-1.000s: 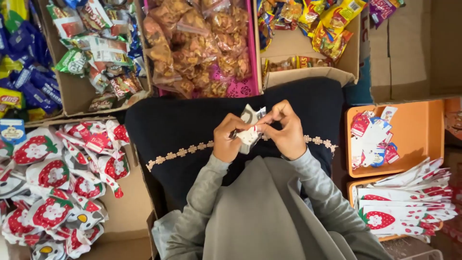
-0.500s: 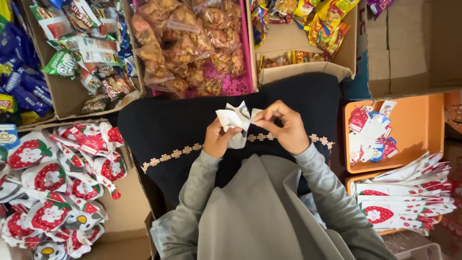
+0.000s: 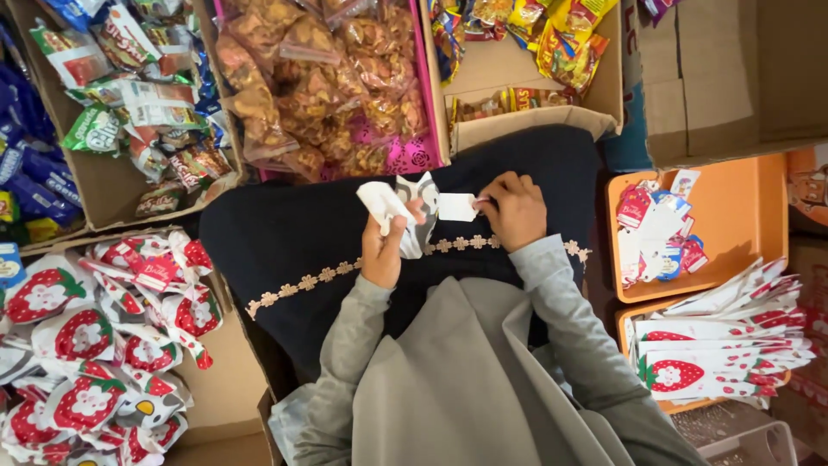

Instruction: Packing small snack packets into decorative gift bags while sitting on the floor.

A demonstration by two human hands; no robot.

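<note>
A: Hands first. What's the left hand [image 3: 382, 250] doing?

B: Fingers curled round a small white pouch [image 3: 398, 211], grey-patterned on one side, held upright over the lap. Thumb pressed on its front.

A: And the right hand [image 3: 515, 210]?

B: Fingertips pinched on the edge of a white card [image 3: 457, 207]. Card sits just beside the pouch, right of it; can't tell if they touch.

A: Where's all that, relative to the rest?

B: Mid-frame, above a dark cloth [image 3: 302, 233] w/ a beige flower trim, spread over the person's lap. Grey sleeves run down to the bottom edge.

A: Surroundings?

B: Left: cardboard box [image 3: 224, 380] heaped w/ strawberry-print pouches [image 3: 86, 345]. Top left: another box of mixed snack packs [image 3: 138, 95]. Top centre: pink crate [image 3: 423, 155] full of clear bags of brown snacks. Top right: box w/ yellow-red packets [image 3: 569, 43]. Right: orange tray [image 3: 750, 216] holding small tags [image 3: 660, 237], and below it a stack of flat strawberry-print bags [image 3: 724, 354], well apart from both hands.
</note>
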